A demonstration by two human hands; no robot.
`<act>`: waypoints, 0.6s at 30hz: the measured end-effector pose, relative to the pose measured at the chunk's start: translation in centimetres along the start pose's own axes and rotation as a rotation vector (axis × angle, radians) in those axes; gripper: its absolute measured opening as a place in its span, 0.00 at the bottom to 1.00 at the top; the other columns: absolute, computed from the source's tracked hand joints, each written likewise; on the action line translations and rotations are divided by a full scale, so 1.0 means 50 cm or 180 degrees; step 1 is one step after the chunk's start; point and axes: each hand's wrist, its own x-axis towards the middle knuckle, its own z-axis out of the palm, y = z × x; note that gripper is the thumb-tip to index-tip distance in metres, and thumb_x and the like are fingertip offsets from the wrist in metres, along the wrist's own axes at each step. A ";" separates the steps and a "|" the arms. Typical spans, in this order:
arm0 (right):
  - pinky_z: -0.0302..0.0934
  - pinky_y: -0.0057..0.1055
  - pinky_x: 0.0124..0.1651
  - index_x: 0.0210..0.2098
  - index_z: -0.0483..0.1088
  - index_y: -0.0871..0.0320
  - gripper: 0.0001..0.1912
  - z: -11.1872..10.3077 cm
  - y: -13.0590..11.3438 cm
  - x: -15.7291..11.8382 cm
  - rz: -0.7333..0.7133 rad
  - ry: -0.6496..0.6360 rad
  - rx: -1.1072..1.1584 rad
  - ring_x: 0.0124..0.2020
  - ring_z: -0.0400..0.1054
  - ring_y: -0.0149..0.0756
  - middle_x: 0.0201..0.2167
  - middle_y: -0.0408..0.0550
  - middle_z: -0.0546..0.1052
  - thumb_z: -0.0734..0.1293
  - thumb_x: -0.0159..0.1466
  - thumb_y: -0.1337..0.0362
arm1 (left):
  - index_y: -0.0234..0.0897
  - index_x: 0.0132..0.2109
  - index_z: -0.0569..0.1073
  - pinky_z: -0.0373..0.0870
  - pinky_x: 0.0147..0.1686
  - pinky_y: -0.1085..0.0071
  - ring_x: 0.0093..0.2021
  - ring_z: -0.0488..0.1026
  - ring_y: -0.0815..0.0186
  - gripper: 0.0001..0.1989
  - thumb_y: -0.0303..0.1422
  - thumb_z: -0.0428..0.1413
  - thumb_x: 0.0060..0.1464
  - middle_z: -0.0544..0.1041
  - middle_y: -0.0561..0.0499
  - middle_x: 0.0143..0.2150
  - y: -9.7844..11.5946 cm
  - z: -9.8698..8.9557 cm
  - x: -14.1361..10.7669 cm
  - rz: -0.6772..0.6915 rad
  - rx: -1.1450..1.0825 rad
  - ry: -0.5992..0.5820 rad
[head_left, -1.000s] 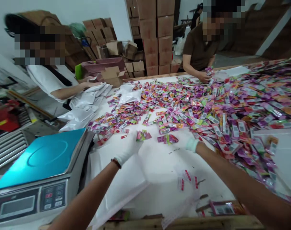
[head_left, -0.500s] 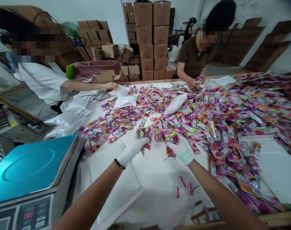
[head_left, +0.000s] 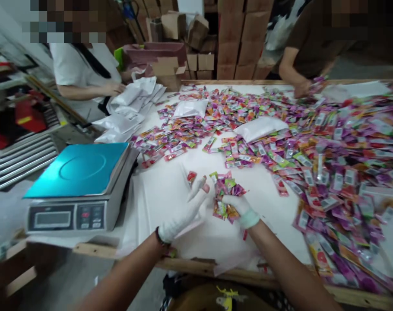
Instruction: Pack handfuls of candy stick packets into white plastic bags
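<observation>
Both my hands wear white gloves over the white table. My right hand [head_left: 240,207] is closed round a bunch of small colourful packets [head_left: 224,194]. Just left of it, my left hand [head_left: 186,211] has its fingers spread, with bare fingertips showing; a red packet [head_left: 191,176] shows beside its fingers. Beneath and beyond my left hand lie flat white bags [head_left: 160,190]. A large heap of packets [head_left: 313,151] spreads over the back and right of the table, with two filled white bags [head_left: 261,128] [head_left: 190,109] on it.
A scale [head_left: 80,172] with a blue plate stands at the left. Behind it lie stacked white bags [head_left: 127,114], touched by a person [head_left: 86,73] in white. Another person [head_left: 305,52] in brown handles packets at the back right. Cardboard boxes [head_left: 230,43] stand behind the table.
The view has tilted down and turned left. My left hand has let go of its packets and opened; the bunch is now in my right hand. The person in white has moved their hand to the stacked bags.
</observation>
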 end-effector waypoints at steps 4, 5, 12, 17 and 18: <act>0.68 0.30 0.29 0.28 0.75 0.58 0.13 -0.021 -0.014 -0.007 0.0371 0.0129 0.0306 0.25 0.72 0.35 0.25 0.42 0.79 0.75 0.41 0.67 | 0.36 0.44 0.75 0.72 0.44 0.66 0.41 0.75 0.60 0.11 0.30 0.55 0.53 0.76 0.43 0.44 -0.080 -0.125 -0.063 0.0354 0.1458 -0.1114; 0.68 0.30 0.28 0.28 0.75 0.57 0.13 -0.027 -0.016 -0.008 0.0398 0.0169 0.0392 0.26 0.73 0.35 0.25 0.42 0.79 0.75 0.42 0.67 | 0.36 0.45 0.74 0.71 0.43 0.64 0.42 0.74 0.57 0.12 0.29 0.55 0.52 0.75 0.42 0.45 -0.093 -0.143 -0.081 0.0341 0.1958 -0.1339; 0.67 0.29 0.23 0.26 0.74 0.58 0.09 -0.041 -0.011 -0.037 0.0566 0.0061 0.0105 0.19 0.69 0.33 0.20 0.42 0.77 0.74 0.44 0.66 | 0.35 0.50 0.71 0.69 0.40 0.60 0.44 0.72 0.52 0.16 0.22 0.47 0.56 0.73 0.39 0.47 -0.110 -0.127 -0.136 0.0396 0.3276 -0.1585; 0.70 0.34 0.24 0.28 0.75 0.60 0.11 -0.060 -0.021 -0.075 0.0294 0.0064 -0.0402 0.20 0.70 0.36 0.22 0.43 0.78 0.74 0.44 0.65 | 0.32 0.52 0.70 0.70 0.40 0.59 0.43 0.75 0.51 0.15 0.25 0.44 0.62 0.74 0.37 0.45 -0.069 -0.090 -0.097 0.0174 0.3189 -0.1525; 0.71 0.34 0.28 0.29 0.75 0.59 0.11 -0.066 -0.027 -0.084 0.0146 0.0173 -0.0460 0.23 0.72 0.37 0.24 0.43 0.79 0.74 0.44 0.66 | 0.31 0.51 0.70 0.71 0.38 0.59 0.42 0.75 0.51 0.14 0.27 0.44 0.63 0.74 0.38 0.44 -0.056 -0.070 -0.089 0.0158 0.3071 -0.1543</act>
